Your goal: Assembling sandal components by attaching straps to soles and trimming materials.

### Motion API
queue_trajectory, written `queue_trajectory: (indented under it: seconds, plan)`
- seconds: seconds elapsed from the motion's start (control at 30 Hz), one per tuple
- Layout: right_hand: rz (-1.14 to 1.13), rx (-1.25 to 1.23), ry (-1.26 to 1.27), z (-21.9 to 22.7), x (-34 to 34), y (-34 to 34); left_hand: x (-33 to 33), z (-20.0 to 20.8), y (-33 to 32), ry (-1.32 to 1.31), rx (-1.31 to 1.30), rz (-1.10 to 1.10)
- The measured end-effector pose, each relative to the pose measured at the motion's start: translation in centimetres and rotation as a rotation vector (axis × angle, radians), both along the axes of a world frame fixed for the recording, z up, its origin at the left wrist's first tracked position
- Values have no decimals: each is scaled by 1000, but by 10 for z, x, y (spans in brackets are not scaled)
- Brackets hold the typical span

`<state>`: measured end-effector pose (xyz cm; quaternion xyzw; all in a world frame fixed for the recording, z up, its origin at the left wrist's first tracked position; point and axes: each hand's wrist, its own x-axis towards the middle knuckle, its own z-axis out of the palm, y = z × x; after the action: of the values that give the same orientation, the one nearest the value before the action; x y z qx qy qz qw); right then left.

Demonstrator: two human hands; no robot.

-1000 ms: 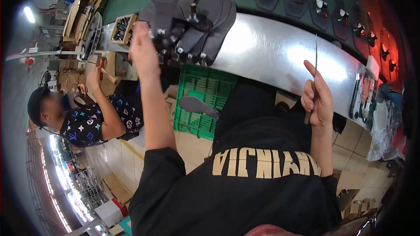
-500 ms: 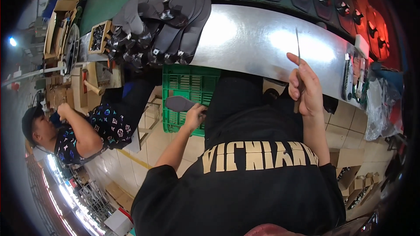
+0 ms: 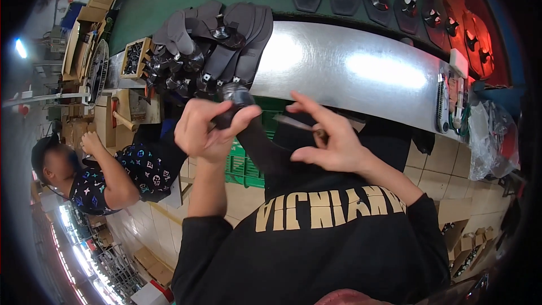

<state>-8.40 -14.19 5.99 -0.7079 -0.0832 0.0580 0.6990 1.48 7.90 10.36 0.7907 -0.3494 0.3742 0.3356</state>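
Observation:
In front of my lap, my left hand [image 3: 202, 131] grips a dark shoe sole [image 3: 261, 148] by its end with a glossy black piece, thumb and fingers around it. The long flat part slants down toward my right hand and is blurred. My right hand [image 3: 341, 146] is closed around the handle of a thin-bladed knife [image 3: 294, 122], its index finger stretched out. The blade points left, toward the sole. Just beyond my left hand, on the bench, lies a heap of grey soles [image 3: 251, 51] with glossy black parts.
A metal bench edge [image 3: 350, 62] runs across, with a green belt [image 3: 169, 0] behind it carrying a row of soles. Cutters [image 3: 442, 104] and a plastic bag [image 3: 491, 141] are at right. A green crate [image 3: 243, 169] stands below. A co-worker [image 3: 113, 169] sits at left, near a fan [image 3: 99, 68].
My left hand has lifted the shoe sole from beside the green crate to in front of me. My right hand has come down and left with the knife, its blade turning from upright to leftward.

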Motion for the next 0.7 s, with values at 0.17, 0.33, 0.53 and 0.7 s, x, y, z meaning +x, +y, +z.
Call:
queue_trajectory:
  seconds: [0.17, 0.33, 0.53, 0.7]
  plan:
    - [121, 234, 149, -25, -1, 13, 22, -38, -68, 464, -167, -149]
    - [-9, 550, 462, -22, -13, -9, -3, -81, -89, 1516, -622, -458]
    - [-112, 575, 528, -31, -12, -16, -10, -93, -97, 1601, -706, -545]
    - [-121, 581, 548, -32, -9, -17, -8, -91, -100, 1613, -710, -506]
